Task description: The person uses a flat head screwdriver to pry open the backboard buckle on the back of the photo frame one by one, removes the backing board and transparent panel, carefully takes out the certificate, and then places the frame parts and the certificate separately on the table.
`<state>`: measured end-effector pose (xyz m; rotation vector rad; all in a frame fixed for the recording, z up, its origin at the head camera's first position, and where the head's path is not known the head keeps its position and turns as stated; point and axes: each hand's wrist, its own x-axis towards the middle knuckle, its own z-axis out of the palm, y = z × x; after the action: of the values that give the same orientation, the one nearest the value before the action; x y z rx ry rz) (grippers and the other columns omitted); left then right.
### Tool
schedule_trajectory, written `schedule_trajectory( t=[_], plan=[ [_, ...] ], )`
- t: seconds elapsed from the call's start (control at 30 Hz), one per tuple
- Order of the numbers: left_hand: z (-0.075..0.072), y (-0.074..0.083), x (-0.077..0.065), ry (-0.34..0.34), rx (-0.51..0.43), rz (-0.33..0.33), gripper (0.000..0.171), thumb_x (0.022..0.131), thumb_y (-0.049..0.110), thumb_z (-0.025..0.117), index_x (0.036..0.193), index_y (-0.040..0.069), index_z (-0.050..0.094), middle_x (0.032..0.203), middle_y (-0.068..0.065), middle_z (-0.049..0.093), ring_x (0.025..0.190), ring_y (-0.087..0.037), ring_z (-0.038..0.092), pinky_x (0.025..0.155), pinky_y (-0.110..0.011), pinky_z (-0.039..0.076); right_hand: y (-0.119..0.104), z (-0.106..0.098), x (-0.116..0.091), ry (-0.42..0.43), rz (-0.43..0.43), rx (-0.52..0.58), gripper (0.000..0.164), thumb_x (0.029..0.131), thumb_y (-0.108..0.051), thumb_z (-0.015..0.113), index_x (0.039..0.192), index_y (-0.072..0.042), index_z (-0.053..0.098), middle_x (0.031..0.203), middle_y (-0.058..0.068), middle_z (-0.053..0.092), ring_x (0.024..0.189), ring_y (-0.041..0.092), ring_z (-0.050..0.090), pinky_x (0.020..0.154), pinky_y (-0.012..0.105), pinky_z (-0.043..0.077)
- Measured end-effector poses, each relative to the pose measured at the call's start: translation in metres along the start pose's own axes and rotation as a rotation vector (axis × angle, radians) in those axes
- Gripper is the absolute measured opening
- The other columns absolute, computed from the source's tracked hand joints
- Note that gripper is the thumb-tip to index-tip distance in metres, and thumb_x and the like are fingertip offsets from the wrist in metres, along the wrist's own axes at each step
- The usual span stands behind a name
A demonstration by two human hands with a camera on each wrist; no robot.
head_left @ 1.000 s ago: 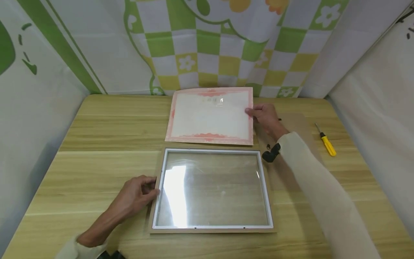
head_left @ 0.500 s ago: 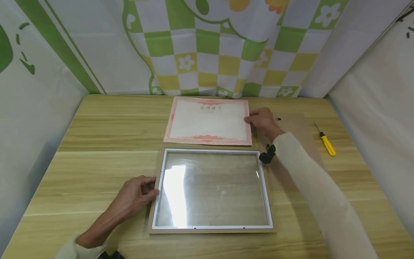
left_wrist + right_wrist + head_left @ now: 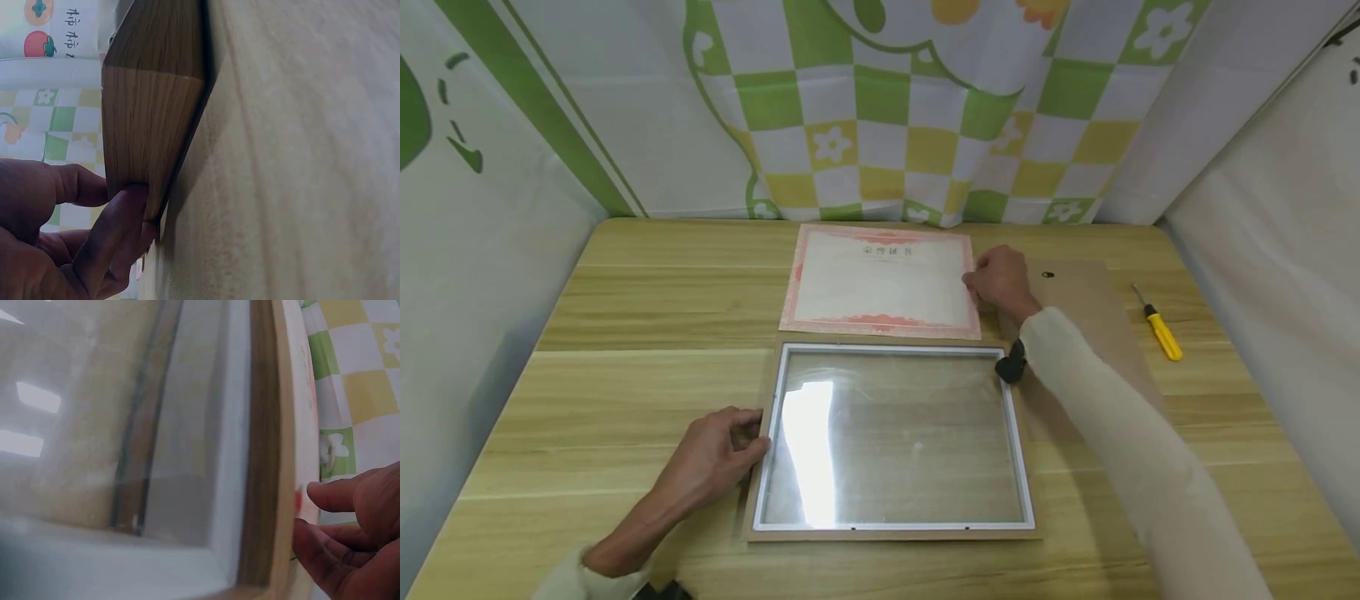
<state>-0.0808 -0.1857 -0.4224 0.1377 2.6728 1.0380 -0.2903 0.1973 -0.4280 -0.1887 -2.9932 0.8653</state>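
Note:
A wooden picture frame (image 3: 895, 535) with a pale inner rim and a clear pane lies on the table. My left hand (image 3: 718, 450) holds its left side. In the left wrist view, curled fingers (image 3: 125, 215) of that hand touch the frame's wood-grained side (image 3: 150, 119). Behind the frame lies a certificate (image 3: 880, 287) with a pink border and printed characters near its top. Its right edge is pinched by my right hand (image 3: 1003, 279). In the right wrist view, the thumb (image 3: 331, 495) is beside the paper, whose edge is partly hidden behind the frame.
A brown backing board (image 3: 1082, 321) with a small dark hanger lies at the right, partly under my right forearm. Farther right is a yellow-handled screwdriver (image 3: 1163, 333). A checkered curtain (image 3: 880, 100) hangs along the table's far edge.
The certificate has come down from a raised tilt to lie flat, and my right hand has shifted slightly left with it. My left hand and the frame have stayed in place.

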Motion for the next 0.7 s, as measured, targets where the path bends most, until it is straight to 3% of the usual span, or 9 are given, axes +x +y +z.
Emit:
schedule_trajectory(
  t=[0.13, 0.27, 0.47, 0.7],
  plan=[
    [0.001, 0.001, 0.001, 0.011, 0.004, -0.004, 0.039, 0.083, 0.013, 0.064, 0.117, -0.005, 0.059, 0.098, -0.014, 0.065, 0.077, -0.016, 0.062, 0.058, -0.018, 0.049, -0.001, -0.007, -0.010, -0.030, 0.003, 0.027, 0.020, 0.082, -0.023, 0.064, 0.077, -0.004, 0.070, 0.074, 0.008, 0.068, 0.064, 0.016, 0.055, 0.052, 0.024, 0.041],
    [0.001, 0.002, 0.001, 0.017, 0.009, -0.010, 0.039, 0.083, 0.013, 0.063, 0.117, -0.005, 0.059, 0.097, -0.014, 0.065, 0.075, -0.014, 0.061, 0.055, -0.018, 0.048, 0.004, -0.021, -0.027, -0.108, -0.044, 0.010, 0.026, 0.087, -0.025, 0.059, 0.096, -0.004, 0.071, 0.099, 0.014, 0.070, 0.089, 0.026, 0.063, 0.071, 0.034, 0.051],
    [0.000, 0.004, 0.001, 0.016, 0.034, 0.012, 0.039, 0.082, 0.012, 0.064, 0.116, -0.005, 0.059, 0.093, -0.012, 0.065, 0.072, -0.013, 0.059, 0.054, -0.018, 0.047, 0.016, -0.040, -0.053, -0.237, -0.096, -0.061, 0.032, 0.091, -0.026, 0.052, 0.105, -0.002, 0.069, 0.101, 0.016, 0.069, 0.097, 0.029, 0.062, 0.083, 0.043, 0.049],
    [-0.001, 0.005, 0.004, 0.014, 0.070, 0.019, 0.040, 0.082, 0.014, 0.064, 0.116, -0.006, 0.059, 0.093, -0.012, 0.066, 0.073, -0.014, 0.061, 0.054, -0.018, 0.047, 0.030, -0.045, -0.076, -0.296, -0.085, -0.062, 0.033, 0.092, -0.029, 0.054, 0.108, -0.004, 0.067, 0.106, 0.015, 0.068, 0.089, 0.024, 0.060, 0.073, 0.034, 0.048]
  ],
)
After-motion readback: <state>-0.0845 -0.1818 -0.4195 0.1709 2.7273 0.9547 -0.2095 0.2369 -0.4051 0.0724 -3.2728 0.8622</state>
